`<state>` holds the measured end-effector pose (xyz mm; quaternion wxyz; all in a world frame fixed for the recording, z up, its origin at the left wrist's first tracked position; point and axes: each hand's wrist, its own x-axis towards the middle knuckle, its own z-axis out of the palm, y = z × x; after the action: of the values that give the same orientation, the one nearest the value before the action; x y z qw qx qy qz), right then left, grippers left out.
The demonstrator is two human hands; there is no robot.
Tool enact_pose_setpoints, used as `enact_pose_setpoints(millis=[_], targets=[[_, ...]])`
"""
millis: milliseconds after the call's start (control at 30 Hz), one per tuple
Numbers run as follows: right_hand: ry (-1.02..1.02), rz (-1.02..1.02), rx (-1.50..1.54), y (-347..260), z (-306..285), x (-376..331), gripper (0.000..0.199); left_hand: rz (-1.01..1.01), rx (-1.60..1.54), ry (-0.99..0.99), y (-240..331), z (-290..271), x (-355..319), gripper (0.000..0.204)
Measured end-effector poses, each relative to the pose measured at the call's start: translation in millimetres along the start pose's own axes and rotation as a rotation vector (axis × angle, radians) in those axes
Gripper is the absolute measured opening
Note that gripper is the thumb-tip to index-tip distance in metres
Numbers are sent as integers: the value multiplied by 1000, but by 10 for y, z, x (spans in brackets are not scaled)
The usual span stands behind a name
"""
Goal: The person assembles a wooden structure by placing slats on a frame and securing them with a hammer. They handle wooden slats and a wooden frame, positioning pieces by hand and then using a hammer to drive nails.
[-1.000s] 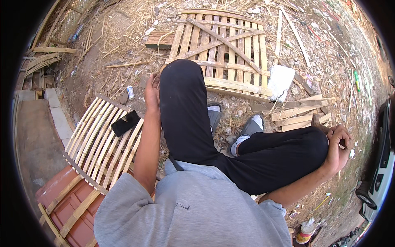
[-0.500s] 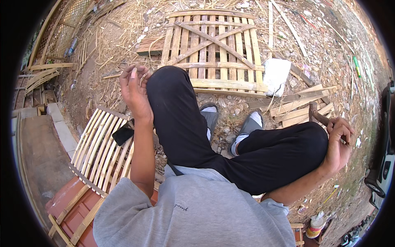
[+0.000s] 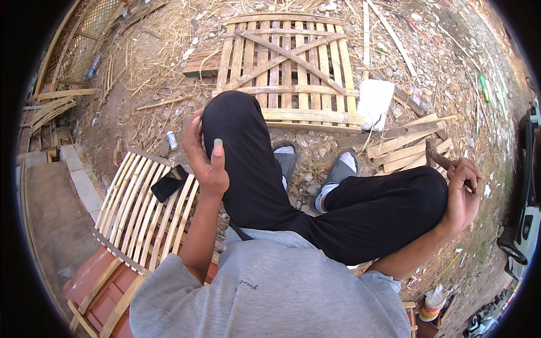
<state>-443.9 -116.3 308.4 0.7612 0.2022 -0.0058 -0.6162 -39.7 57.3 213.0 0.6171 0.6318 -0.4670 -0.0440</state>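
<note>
My left hand (image 3: 207, 169) lies against the outer side of my bent left knee (image 3: 234, 121), thumb raised apart from the fingers and nothing held. Its fingers partly curve along the black trouser leg. On the far right, my right hand (image 3: 463, 191) is closed round the handle of a hammer (image 3: 440, 161), beside my right knee. The hammer's head points up and to the left, over the ground near some planks. Ahead of my feet lies a slatted wooden panel (image 3: 290, 67) with crossed braces.
A black phone (image 3: 166, 187) rests on a slatted wooden piece (image 3: 132, 200) at the left. Loose planks (image 3: 406, 147) are piled right of my feet, near a white sack (image 3: 373, 104). A can (image 3: 172, 140) lies on the littered ground. A tub (image 3: 432, 307) stands lower right.
My left hand has come down and turned, from raised beside the knee to resting against it. The can and more of the phone now show. My right hand still grips the hammer.
</note>
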Motion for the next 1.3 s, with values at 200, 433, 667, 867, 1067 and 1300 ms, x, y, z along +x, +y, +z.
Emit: enact_pose_setpoints(millis=[200,433,667,867,1067,1300], targets=[[-48,117,-472,-53,173,61,36,-401,-153,14,-896,-254,61,34],[252,-18,-1696,-558,-654,474,35,73,760,-944,-1428,58,31,52],[351,-262,-2651,-624,-1804,379,25,221,873,-1240,-1621,782,261,70],[399,-230,-2584,-572,-2073,319,26,88,818,-1335,-1737,811,238,83],[457,-236,-2527,-616,-2106,233,27,21,759,-1297,-1378,1108,233,82],[514,-214,-2457,-620,-2178,174,28,-6,583,-1113,-1323,1191,250,79]])
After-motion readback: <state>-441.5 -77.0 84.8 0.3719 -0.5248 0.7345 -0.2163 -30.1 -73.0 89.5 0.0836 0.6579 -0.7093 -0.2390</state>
